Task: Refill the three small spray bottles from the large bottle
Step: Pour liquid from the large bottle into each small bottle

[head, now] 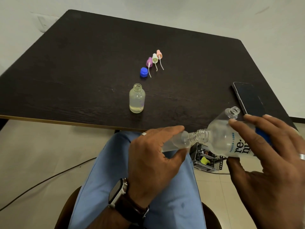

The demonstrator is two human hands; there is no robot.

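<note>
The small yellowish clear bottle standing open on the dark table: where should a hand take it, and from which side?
Grip the small yellowish clear bottle round its straight cylindrical body, below the shoulder, coming from the near table edge. It stands upright and uncapped with some liquid at the bottom, so a level side grasp probably avoids spilling. The blue cap and the three spray tops lie behind it.

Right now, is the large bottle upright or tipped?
Tipped: the large bottle lies nearly sideways in the right hand, neck against a small bottle.
</note>
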